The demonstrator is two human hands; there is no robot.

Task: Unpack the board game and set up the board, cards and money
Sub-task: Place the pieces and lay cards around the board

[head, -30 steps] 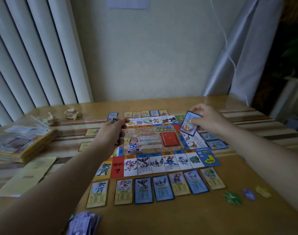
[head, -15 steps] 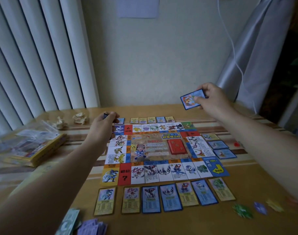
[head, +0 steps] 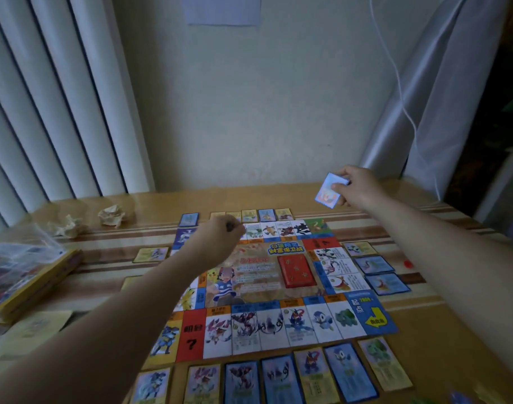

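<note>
board (head: 267, 275) on table (head: 442, 339), cards (head: 281, 374) around it

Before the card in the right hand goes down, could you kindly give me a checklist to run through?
1. Right hand pinches the blue card securely: ok.
2. Card's picture legible enough to match a square: cannot tell, blurred.
3. Bare table beside the game board, beyond the three laid cards: ok.
4. Left hand out of the way: not ok, it covers the board's far-left squares, curled round a dark object.
</note>
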